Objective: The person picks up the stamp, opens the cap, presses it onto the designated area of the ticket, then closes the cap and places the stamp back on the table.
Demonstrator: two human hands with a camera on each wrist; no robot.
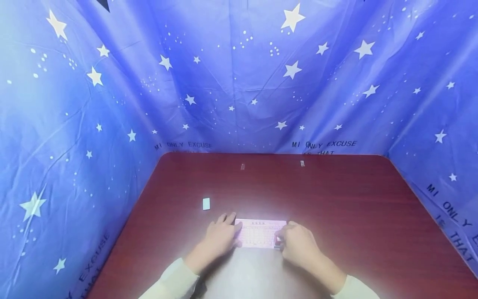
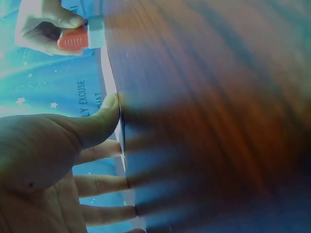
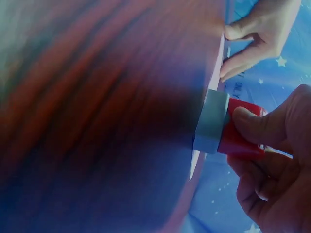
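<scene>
A pink printed form (image 1: 257, 234) lies flat on the table between the hands. My left hand (image 1: 223, 236) rests on its left edge with fingers spread, and in the left wrist view the thumb and fingertips of the left hand (image 2: 53, 160) press down along the paper. My right hand (image 1: 300, 243) grips a stamp (image 3: 226, 125) by its red handle, thumb on one side and fingers on the other. The stamp's grey base stands on the form near its lower right corner. Most of the stamp is hidden by the fingers in the head view.
A small white rectangular piece (image 1: 206, 204) lies on the dark red table (image 1: 347, 199), beyond the left hand. Two small clear bits, one a scrap (image 1: 302, 163), are near the far edge. Blue star-printed curtains (image 1: 231, 74) surround the table on three sides.
</scene>
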